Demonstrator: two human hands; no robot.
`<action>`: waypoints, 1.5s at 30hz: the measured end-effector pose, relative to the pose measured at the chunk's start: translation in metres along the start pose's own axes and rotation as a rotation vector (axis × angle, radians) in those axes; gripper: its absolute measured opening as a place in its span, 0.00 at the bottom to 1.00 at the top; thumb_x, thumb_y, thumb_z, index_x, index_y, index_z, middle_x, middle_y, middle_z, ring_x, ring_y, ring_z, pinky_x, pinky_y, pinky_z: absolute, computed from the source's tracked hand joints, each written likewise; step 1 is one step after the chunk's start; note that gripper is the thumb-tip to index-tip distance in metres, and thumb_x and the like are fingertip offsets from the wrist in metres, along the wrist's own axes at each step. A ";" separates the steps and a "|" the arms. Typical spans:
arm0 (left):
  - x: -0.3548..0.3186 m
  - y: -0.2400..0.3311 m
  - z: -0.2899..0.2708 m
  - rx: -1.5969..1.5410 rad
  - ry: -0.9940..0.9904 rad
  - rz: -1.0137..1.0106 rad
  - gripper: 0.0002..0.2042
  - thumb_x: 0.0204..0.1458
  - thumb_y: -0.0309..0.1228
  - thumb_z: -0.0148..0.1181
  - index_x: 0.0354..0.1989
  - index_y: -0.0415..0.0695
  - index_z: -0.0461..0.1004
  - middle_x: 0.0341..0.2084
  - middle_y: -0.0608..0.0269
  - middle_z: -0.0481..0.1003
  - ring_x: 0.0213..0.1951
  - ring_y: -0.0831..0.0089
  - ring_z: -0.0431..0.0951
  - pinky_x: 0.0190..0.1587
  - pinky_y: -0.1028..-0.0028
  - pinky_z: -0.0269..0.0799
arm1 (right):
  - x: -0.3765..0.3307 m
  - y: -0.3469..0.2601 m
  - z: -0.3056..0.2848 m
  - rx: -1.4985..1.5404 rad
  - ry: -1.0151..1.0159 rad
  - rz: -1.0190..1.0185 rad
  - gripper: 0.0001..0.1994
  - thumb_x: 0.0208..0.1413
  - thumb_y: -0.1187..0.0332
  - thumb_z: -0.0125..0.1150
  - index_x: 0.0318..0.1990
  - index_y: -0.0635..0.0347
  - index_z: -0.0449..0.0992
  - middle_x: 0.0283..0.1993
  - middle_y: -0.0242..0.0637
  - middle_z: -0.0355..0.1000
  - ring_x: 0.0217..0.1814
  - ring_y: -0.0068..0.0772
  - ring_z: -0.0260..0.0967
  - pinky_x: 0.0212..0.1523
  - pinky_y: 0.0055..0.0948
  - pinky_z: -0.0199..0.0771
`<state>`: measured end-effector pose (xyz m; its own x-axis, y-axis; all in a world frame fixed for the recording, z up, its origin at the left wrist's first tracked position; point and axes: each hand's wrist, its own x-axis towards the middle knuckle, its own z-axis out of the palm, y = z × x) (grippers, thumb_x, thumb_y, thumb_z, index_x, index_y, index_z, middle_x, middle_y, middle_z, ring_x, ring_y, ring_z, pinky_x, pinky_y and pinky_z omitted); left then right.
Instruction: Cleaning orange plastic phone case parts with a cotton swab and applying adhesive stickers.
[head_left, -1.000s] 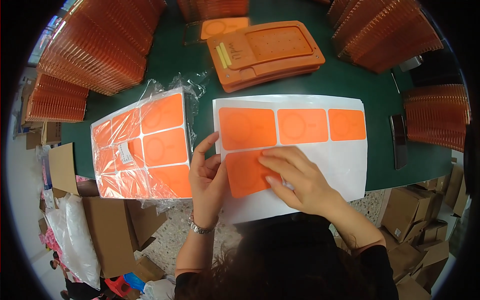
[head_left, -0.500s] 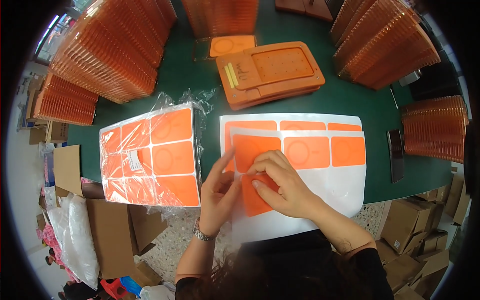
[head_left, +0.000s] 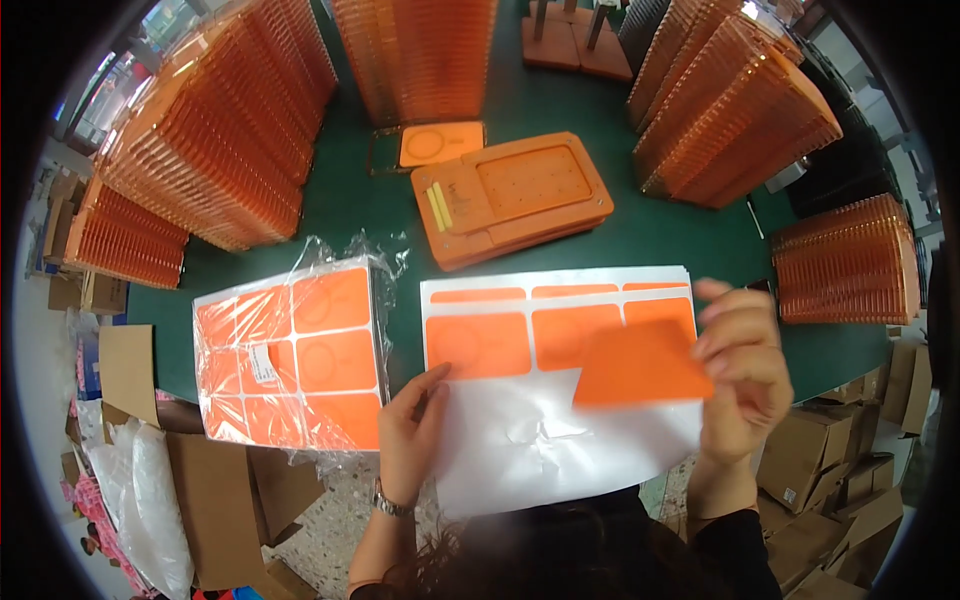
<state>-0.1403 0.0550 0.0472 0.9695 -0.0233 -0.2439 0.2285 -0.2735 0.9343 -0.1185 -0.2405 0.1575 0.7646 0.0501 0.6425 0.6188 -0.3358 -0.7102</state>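
We hold the peeled orange sticker (head_left: 640, 365) lifted just above the white backing sheet (head_left: 540, 440); our right hand (head_left: 740, 375) pinches its right edge, fingers closed on it; our left hand (head_left: 410, 440) presses flat on the sheet, gripping nothing; we'd judge it best kept taut and uncreased.

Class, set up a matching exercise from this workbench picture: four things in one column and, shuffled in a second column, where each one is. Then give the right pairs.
Things
1. peeled orange sticker
2. white backing sheet
3. plastic-wrapped sticker pack
4. orange jig

Places
A. pressed flat under the left hand
B. on the green table beyond the sheet
C. lifted in the right hand
D. left of the sheet, at the table edge

Pairs: 1-C, 2-A, 3-D, 4-B
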 end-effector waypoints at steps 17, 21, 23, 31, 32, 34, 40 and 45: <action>0.210 0.064 -0.088 0.943 0.195 0.694 0.16 0.59 0.31 0.60 0.55 0.42 0.75 0.39 0.53 0.76 0.43 0.57 0.73 0.44 0.64 0.71 | 0.047 0.113 0.078 -0.674 -0.435 -0.108 0.18 0.48 0.72 0.67 0.49 0.59 0.77 0.50 0.36 0.70 0.54 0.40 0.64 0.58 0.46 0.59; 0.261 0.055 -0.080 0.929 0.097 0.747 0.16 0.57 0.30 0.60 0.54 0.43 0.76 0.46 0.53 0.75 0.51 0.55 0.71 0.53 0.61 0.67 | 0.048 0.116 0.075 -0.644 -0.442 -0.060 0.17 0.48 0.71 0.67 0.48 0.59 0.77 0.50 0.35 0.70 0.53 0.39 0.64 0.58 0.46 0.58; 0.273 0.050 -0.078 1.016 0.063 0.700 0.15 0.56 0.31 0.61 0.52 0.45 0.77 0.50 0.54 0.75 0.55 0.56 0.70 0.57 0.60 0.64 | 0.049 0.116 0.074 -0.650 -0.450 -0.045 0.17 0.49 0.70 0.68 0.48 0.59 0.77 0.49 0.34 0.70 0.52 0.38 0.64 0.57 0.46 0.58; 0.294 0.043 -0.072 0.953 0.015 0.630 0.09 0.54 0.33 0.64 0.40 0.43 0.80 0.53 0.53 0.74 0.58 0.55 0.68 0.59 0.59 0.62 | 0.053 0.121 0.077 -0.651 -0.506 -0.015 0.12 0.50 0.68 0.68 0.43 0.57 0.78 0.45 0.32 0.68 0.51 0.36 0.63 0.54 0.43 0.59; 0.293 0.044 -0.073 0.917 0.019 0.648 0.08 0.54 0.33 0.64 0.38 0.43 0.80 0.54 0.52 0.73 0.59 0.54 0.68 0.60 0.58 0.61 | 0.055 0.122 0.077 -0.650 -0.506 -0.018 0.11 0.51 0.68 0.68 0.42 0.56 0.78 0.44 0.32 0.68 0.51 0.35 0.63 0.53 0.42 0.59; 0.288 0.042 -0.081 0.848 0.004 0.639 0.07 0.55 0.32 0.63 0.39 0.42 0.79 0.57 0.51 0.72 0.61 0.54 0.67 0.62 0.59 0.60 | 0.058 0.124 0.080 -0.634 -0.514 -0.039 0.09 0.52 0.67 0.67 0.40 0.55 0.78 0.43 0.31 0.67 0.48 0.35 0.63 0.51 0.40 0.59; 0.260 0.044 -0.092 0.236 -0.125 0.347 0.04 0.60 0.27 0.60 0.40 0.40 0.77 0.64 0.49 0.66 0.66 0.66 0.62 0.65 0.68 0.58 | 0.076 0.136 0.093 -0.695 -0.538 -0.160 0.06 0.55 0.66 0.63 0.30 0.55 0.74 0.32 0.31 0.66 0.39 0.33 0.62 0.41 0.36 0.57; 0.215 0.064 -0.081 -0.046 -0.083 0.273 0.02 0.62 0.25 0.58 0.40 0.40 0.73 0.71 0.49 0.55 0.66 0.72 0.62 0.65 0.72 0.56 | 0.073 0.133 0.107 -0.907 -0.587 -0.305 0.07 0.54 0.68 0.61 0.26 0.56 0.73 0.26 0.31 0.65 0.36 0.32 0.61 0.37 0.33 0.56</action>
<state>0.0898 0.1103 0.0758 0.9855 -0.1695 -0.0008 -0.0339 -0.2020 0.9788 0.0393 -0.1804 0.0792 0.7178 0.6027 0.3486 0.6181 -0.7821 0.0796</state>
